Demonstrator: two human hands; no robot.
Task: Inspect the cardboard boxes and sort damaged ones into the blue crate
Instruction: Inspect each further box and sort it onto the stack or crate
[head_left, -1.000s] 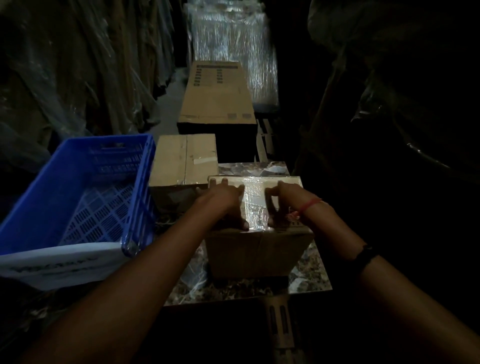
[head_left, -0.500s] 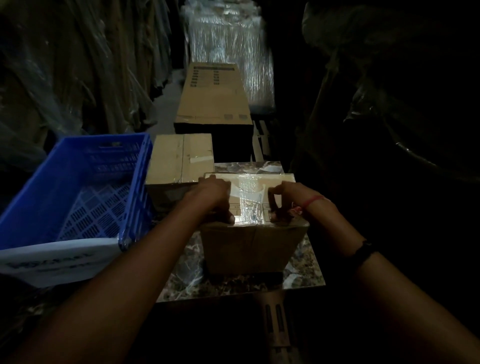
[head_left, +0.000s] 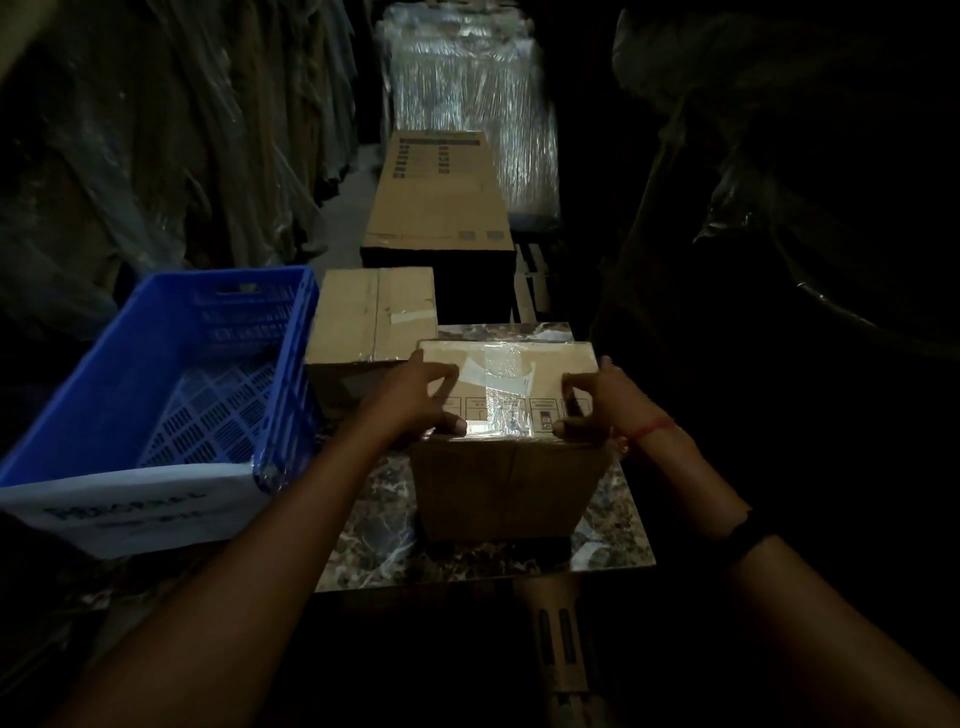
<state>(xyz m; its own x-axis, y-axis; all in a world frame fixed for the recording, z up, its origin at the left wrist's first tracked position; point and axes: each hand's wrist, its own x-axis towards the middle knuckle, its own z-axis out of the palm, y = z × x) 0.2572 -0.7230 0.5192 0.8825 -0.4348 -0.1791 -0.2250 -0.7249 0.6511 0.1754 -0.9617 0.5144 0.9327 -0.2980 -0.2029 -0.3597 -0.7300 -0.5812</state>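
Our left hand (head_left: 418, 397) and right hand (head_left: 597, 408) clasped the taped box (head_left: 511, 488) at its top near corners, fingers curled over and thumbs on the front edge. It stood on the marble slab (head_left: 374, 525), the blue crate (head_left: 291, 358) near on its left. We judged this the inspection step; the next move called for turning it to check the hidden faces.

Lettering on the blue crate's (head_left: 290, 364) white label (head_left: 130, 512) is blurred beyond reading; the near box's (head_left: 509, 483) printed symbols (head_left: 541, 419) are too small to tell; darkness hides the right side.
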